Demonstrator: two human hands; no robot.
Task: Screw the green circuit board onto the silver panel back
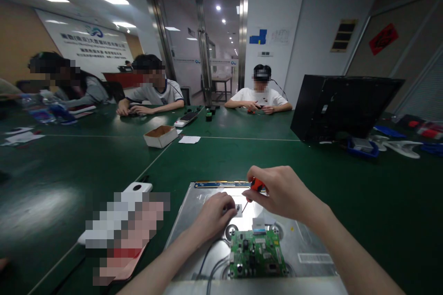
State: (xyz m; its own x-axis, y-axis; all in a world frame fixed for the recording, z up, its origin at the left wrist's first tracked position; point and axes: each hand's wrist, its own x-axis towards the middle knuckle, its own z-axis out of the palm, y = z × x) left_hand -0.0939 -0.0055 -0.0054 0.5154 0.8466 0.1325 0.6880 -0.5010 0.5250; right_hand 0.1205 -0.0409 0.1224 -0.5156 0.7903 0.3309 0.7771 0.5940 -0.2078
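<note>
A silver metal panel point(183, 221) lies on the green table in front of me, with a green circuit board point(258, 253) on its near half. My right hand point(270, 189) is closed around a red and black screwdriver point(256, 185), whose thin shaft slants down to the left toward the panel. Just left of the shaft, my left hand point(218, 209) rests over the panel with its fingers curled together beside a small dark part point(238, 208). What those fingers hold, if anything, is hidden. Dark cables point(215, 269) run left of the board.
A power strip point(138, 189) and a pink item point(155, 212) lie to the left. Farther off are an open box point(161, 137), a black monitor point(342, 106) and a blue tray point(363, 148). Several people sit across the green table point(224, 156).
</note>
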